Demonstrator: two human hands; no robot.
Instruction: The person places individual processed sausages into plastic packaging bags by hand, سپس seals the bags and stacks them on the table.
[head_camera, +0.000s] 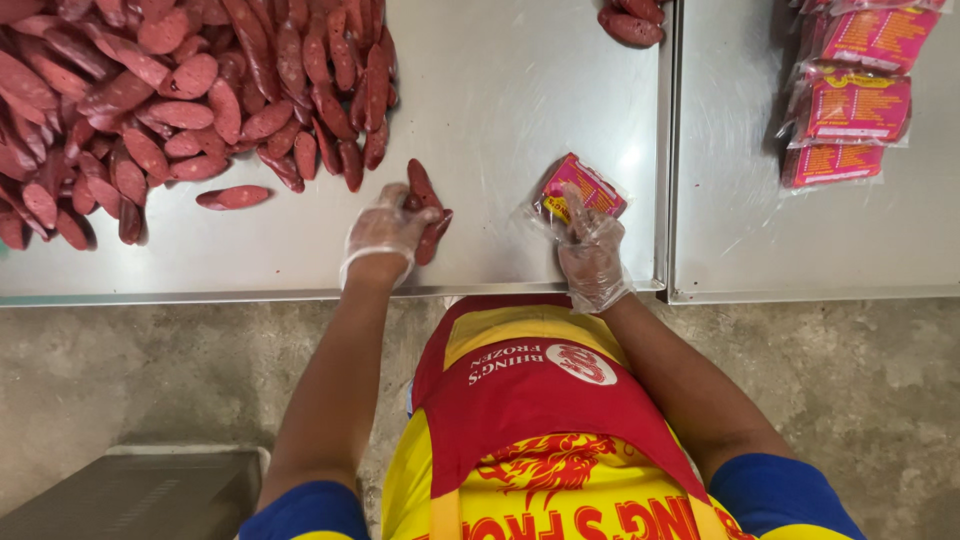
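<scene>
I see a brushed, softly shiny steel table (520, 90), glossy plastic packets (850, 105), thin clear plastic gloves (590, 255), and matt red sausages (150, 100).

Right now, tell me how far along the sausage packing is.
Done: three filled pink packs lie stacked on the right-hand steel table. In hand: the left hand grips a few red sausages, while the right hand holds a pink pouch; whether it holds anything yet is unclear. Left: a large heap of loose sausages on the left table, so most remains unpacked.
</scene>
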